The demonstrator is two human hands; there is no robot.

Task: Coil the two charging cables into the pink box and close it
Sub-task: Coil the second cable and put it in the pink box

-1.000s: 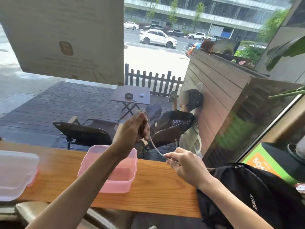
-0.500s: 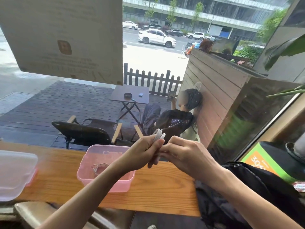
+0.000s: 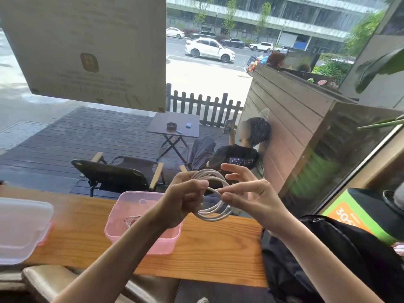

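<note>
**Coil in both hands above the counter**

From the head view, we hold a white cable (image 3: 213, 199) wound in loops, raised over the wooden counter (image 3: 218, 248). Our left hand (image 3: 185, 201) is closed around the coil's left side; our right hand (image 3: 247, 193) pinches a loop, other fingers spread. The pink box (image 3: 135, 217) sits open below, with what seems a second cable (image 3: 132, 220) inside. Its lid (image 3: 21, 228) lies far left.
</note>
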